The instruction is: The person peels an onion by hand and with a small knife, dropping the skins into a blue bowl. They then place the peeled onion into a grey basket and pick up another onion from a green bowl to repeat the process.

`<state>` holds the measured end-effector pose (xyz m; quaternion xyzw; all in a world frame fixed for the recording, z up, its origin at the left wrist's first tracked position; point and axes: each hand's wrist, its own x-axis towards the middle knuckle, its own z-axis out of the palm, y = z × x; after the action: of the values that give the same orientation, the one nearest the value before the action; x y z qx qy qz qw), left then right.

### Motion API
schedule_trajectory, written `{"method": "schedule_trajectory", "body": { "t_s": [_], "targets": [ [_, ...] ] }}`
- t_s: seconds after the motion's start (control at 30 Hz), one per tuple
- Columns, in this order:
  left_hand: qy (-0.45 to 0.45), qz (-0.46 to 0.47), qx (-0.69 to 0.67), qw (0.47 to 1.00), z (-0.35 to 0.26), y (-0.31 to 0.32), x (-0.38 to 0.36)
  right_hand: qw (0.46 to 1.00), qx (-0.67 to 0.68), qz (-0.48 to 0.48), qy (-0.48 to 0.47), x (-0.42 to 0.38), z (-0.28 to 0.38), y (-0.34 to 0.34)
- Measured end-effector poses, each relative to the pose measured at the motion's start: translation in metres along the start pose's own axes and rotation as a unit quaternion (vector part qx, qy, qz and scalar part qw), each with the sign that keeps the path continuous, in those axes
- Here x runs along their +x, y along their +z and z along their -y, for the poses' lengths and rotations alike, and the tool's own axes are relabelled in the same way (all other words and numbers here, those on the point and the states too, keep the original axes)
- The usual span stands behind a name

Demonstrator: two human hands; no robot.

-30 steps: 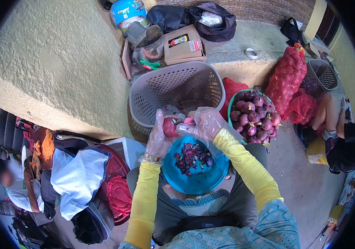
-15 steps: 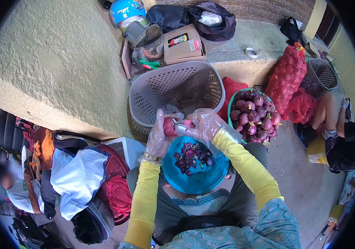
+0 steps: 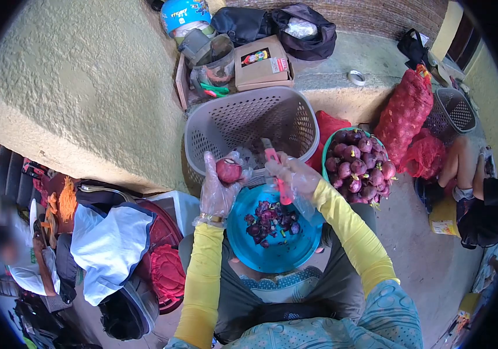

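Observation:
My left hand (image 3: 215,198), in a clear plastic glove, has its fingers curled around a red onion (image 3: 228,170). In my right hand (image 3: 300,174), also gloved, is a pink-handled knife (image 3: 285,191), its blade pointing away from me toward the basket. A gap separates the knife from the onion. Below both hands a blue basin (image 3: 243,253) rests between my legs, with purple onion skins and trimmings (image 3: 269,220) in it. Just beyond my hands stands a grey perforated basket (image 3: 252,102); its bottom is partly hidden.
At the right, a green-rimmed container of red onions (image 3: 356,166) stands near a full red mesh sack (image 3: 406,110). A cardboard box (image 3: 260,63) and a tape roll (image 3: 356,77) lie on the ledge. Other people sit at the left (image 3: 34,262) and right (image 3: 464,174).
My right hand has drawn away from the onion, and the knife has swung so its blade points away from me. The onion stays in my left hand, now more fully in view.

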<state>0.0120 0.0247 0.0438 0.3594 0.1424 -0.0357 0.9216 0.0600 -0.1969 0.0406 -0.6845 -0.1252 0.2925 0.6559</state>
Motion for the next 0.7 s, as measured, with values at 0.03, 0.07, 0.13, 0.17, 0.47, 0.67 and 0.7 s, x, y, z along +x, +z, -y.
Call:
{"method": "schedule_trajectory", "body": {
  "t_s": [0.03,0.07,0.13,0.17,0.47,0.67,0.7],
  "targets": [
    [0.001,0.003,-0.029,1.000,-0.001,-0.002,0.000,0.985,0.168,0.027,-0.001,0.009,-0.019,0.003],
    [0.002,0.003,-0.030,1.000,-0.002,-0.003,0.001,0.985,0.168,0.028,-0.001,0.012,-0.021,0.004],
    [0.003,0.010,-0.100,0.995,-0.005,-0.002,0.001,0.965,0.264,0.002,0.008,0.016,-0.018,0.007],
    [0.004,0.011,-0.101,0.995,-0.006,0.000,0.000,0.965,0.263,0.003,0.008,0.017,-0.014,0.008],
    [0.059,-0.008,-0.102,0.993,-0.009,0.001,-0.004,0.918,0.394,0.052,0.011,0.007,-0.004,0.014],
    [0.029,0.013,-0.167,0.985,-0.008,0.003,-0.005,0.878,0.478,-0.006,0.039,0.002,-0.001,0.035],
    [0.026,0.017,-0.158,0.987,-0.008,0.002,-0.005,0.906,0.422,0.026,0.040,-0.003,0.004,0.032]
  ]
}}
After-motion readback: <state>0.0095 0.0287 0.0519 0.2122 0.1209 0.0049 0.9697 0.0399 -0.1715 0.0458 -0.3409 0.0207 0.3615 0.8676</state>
